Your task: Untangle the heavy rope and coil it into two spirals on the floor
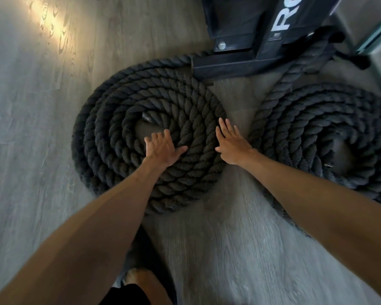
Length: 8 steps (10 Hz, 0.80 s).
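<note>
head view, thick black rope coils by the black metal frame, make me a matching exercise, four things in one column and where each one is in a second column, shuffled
Things:
1. left hand
2. right hand
3. black metal rack base
4. right-hand coil of thick black twisted rope

Places:
A. on bare grey wood-look floor in the gap between both coils
B. flat, fingers spread, on the left-hand coil of black rope
C. partly cut off at the picture's right edge
D. at the top of the picture, above the gap, rope passing behind it

Pairs: 1-B, 2-A, 3-D, 4-C
</note>
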Available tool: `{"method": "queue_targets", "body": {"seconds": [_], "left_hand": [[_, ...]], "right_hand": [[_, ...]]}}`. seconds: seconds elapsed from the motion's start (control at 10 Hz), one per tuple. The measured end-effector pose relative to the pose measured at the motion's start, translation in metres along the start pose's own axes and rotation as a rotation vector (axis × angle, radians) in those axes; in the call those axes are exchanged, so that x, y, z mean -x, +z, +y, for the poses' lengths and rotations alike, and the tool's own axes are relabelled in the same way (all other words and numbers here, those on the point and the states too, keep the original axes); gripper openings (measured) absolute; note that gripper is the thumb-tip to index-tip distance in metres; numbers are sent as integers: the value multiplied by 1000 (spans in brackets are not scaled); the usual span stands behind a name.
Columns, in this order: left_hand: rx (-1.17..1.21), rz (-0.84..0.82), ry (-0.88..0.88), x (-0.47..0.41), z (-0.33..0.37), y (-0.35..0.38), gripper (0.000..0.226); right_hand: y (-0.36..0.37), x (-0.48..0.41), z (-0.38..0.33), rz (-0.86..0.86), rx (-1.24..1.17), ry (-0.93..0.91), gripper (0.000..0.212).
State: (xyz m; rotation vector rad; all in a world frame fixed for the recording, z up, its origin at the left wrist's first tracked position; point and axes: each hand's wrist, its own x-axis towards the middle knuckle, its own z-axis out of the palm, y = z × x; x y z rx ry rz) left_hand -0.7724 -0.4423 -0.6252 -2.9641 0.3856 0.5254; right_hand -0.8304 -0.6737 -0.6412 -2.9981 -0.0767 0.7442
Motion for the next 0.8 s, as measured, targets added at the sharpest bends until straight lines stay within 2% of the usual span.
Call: {"method": "queue_targets", "body": {"seconds": [0.2, 0.3, 0.4, 0.5, 0.6, 0.7, 0.8], "left_hand": [[6, -36, -7, 33, 68, 15, 95], [-16, -47, 10, 35, 70, 12, 91], [-112, -137, 32, 26, 65, -6, 81], [-162, -159, 118, 26, 74, -46, 61], [-119, -104, 297, 42, 100, -177, 41], [-48, -51, 393, 54, 130, -304, 40], [75, -27, 580, 108, 188, -514, 37]], "right_hand": [[-1, 36, 47, 12, 133, 80, 77], [0, 43, 47, 0, 101, 108, 75], [-12, 48, 25, -52, -38, 206, 67], [-48, 65, 15, -46, -184, 286, 46], [-156, 130, 19, 83, -315, 410, 28], [-260, 187, 37, 201, -341, 500, 27], [-438, 295, 73, 415, -397, 617, 28]]}}
